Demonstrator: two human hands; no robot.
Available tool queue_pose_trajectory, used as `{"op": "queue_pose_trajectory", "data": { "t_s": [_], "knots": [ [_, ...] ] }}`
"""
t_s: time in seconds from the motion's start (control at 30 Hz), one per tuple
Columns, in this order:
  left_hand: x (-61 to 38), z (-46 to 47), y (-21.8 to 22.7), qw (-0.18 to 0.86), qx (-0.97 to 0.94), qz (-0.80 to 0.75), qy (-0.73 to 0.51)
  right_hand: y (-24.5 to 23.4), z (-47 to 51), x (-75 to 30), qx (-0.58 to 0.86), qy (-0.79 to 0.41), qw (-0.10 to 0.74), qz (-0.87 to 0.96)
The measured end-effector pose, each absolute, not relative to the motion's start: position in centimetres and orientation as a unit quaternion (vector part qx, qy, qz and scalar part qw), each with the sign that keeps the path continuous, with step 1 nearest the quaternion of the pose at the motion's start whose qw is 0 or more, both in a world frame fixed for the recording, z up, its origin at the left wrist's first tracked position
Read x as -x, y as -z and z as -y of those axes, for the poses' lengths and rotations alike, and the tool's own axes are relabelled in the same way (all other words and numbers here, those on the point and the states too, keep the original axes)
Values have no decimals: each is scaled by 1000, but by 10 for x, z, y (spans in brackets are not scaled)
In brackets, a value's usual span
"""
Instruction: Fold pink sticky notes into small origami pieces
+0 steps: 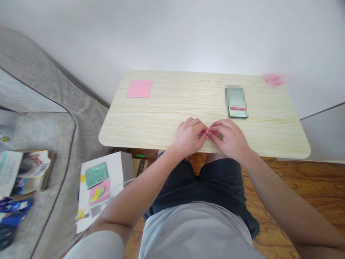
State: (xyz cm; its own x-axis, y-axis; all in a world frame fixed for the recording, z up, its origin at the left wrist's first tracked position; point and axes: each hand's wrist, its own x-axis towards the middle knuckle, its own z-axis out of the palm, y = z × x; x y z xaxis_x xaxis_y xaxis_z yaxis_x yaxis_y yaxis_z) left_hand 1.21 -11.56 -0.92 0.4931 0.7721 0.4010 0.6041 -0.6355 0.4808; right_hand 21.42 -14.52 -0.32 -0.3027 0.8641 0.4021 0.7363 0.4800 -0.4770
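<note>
Near the front edge of the light wooden table (151,126), my two hands meet over a small piece of pink paper (208,134). My left hand (191,135) pinches its left side between thumb and fingers. From the right, my right hand (228,137) pinches the same paper. Most of the paper is hidden by my fingers, so its folded shape cannot be made out. Beyond my right hand lies a phone (236,102) with its screen lit and partly blurred out. A flat square stack of pink paper (139,89) rests at the table's back left.
A crumpled pink bundle (274,79) sits at the back right corner. To the left, a white box (115,162) carries a green packet (97,175), pink paper and a white cable. A grey sofa (54,144) holds boxes and blue items. A white wall stands behind the table.
</note>
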Motion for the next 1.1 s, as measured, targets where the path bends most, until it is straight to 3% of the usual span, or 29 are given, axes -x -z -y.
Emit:
{"op": "queue_pose_trajectory", "data": {
  "t_s": [1.1],
  "knots": [
    [-11,116,4,110,-873,-393,-266,-3,140,-216,508,-60,256,820]
  ]
}}
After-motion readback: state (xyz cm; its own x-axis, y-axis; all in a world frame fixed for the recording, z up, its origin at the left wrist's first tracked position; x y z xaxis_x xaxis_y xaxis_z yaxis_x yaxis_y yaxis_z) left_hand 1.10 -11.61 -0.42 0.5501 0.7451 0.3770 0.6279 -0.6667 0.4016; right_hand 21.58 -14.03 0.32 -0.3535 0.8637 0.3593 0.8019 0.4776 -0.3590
